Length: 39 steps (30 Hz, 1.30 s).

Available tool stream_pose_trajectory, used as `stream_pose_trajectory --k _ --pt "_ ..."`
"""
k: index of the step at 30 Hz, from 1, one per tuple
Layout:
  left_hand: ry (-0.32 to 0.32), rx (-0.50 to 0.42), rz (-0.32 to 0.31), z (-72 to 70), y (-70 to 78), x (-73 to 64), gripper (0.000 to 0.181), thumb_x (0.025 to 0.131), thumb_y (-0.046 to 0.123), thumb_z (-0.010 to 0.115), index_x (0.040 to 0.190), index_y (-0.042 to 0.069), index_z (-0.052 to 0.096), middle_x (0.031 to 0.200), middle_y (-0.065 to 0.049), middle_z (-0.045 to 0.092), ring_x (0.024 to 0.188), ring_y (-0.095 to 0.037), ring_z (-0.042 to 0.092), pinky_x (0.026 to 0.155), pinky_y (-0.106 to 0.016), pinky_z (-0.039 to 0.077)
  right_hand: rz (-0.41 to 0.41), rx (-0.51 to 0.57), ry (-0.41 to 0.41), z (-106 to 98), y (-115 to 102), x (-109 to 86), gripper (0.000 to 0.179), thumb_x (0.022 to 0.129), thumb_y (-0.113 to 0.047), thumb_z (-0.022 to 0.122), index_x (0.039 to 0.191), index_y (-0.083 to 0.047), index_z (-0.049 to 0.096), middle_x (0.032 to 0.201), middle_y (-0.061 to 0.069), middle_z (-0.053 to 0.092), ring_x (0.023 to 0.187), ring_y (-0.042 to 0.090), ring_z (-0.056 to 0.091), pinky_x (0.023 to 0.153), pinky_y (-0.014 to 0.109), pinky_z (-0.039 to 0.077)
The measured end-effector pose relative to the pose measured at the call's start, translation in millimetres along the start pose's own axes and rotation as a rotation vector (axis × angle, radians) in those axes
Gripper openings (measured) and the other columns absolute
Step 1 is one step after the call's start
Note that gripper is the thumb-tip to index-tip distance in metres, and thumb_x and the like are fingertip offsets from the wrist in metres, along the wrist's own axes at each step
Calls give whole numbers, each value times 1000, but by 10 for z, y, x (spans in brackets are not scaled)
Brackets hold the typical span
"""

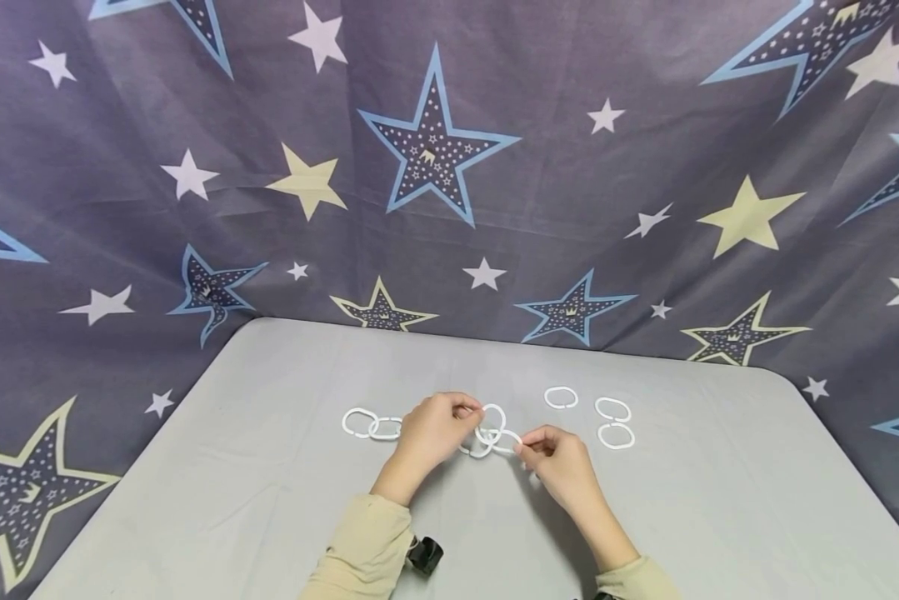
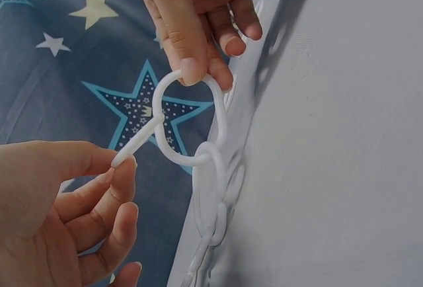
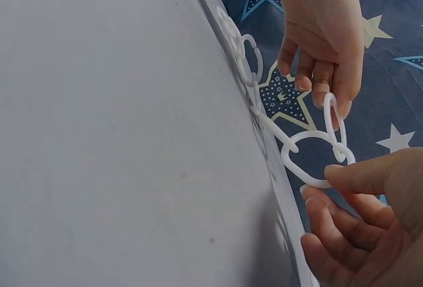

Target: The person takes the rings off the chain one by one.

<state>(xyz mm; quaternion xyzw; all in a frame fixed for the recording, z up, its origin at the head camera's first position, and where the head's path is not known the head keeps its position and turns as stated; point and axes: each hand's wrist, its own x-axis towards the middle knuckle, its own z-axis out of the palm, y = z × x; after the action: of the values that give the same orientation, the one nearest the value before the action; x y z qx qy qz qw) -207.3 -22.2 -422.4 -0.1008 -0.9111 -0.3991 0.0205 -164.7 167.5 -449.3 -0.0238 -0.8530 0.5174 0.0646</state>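
My left hand (image 1: 428,429) pinches a white oval chain link (image 2: 137,143) between thumb and forefinger. That link hooks through a second white link (image 3: 285,161), whose rim my right hand (image 1: 565,471) grips with thumb and forefinger; its other fingers are loosely bent. From this second link a third white link (image 2: 221,198) hangs down, joined to more links along the table. In the head view, linked white rings (image 1: 360,422) lie left of my left hand, which hides part of the chain.
Three loose white links lie on the grey table (image 1: 719,492) to the right: one farther back (image 1: 561,397) and a close pair, its nearer link (image 1: 616,436) just in front of the other. A star-patterned dark cloth (image 1: 539,208) hangs behind the table's far edge.
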Motion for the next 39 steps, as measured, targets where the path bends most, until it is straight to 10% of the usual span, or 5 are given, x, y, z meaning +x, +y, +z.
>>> stream_pose_trajectory --k 30,39 --pt "87 -6 89 3 76 36 11 91 35 69 94 27 76 81 15 69 73 -5 60 66 -33 46 -30 -2 2 -74 -2 -42 10 80 0 76 88 4 71 72 6 69 59 19 64 52 22 46" --pt "52 87 144 32 113 233 11 92 36 69 95 28 76 87 14 71 71 -4 61 68 -33 47 -43 0 6 -35 -9 -12 6 81 2 74 85 3 70 71 5 67 58 19 63 52 23 47"
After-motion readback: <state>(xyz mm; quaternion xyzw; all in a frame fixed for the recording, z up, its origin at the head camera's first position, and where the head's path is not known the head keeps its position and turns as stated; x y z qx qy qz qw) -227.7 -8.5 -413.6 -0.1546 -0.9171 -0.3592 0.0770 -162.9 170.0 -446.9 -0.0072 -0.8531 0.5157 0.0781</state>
